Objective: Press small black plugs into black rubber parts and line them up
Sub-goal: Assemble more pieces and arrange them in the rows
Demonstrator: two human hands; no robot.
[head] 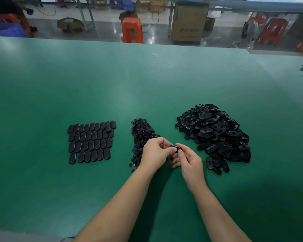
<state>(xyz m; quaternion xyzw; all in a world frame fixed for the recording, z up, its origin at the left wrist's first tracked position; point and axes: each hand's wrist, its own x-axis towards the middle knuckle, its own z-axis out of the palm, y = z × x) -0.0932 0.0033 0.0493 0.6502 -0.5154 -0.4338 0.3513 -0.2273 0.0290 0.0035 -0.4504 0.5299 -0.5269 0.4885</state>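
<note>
Together both hands, left (pixel 154 152) and right (pixel 188 158), pinch one small, dark, oval rubber part (pixel 175 147).

Lined-up rubber parts (pixel 91 143), plug pile (pixel 141 135), loose parts heap (pixel 215 135)

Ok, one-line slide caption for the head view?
Both hands hold one rubber part between plug pile and finished rows.

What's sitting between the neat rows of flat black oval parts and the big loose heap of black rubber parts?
In the head view, the pile of small black plugs and both hands, left hand and right hand.
</note>
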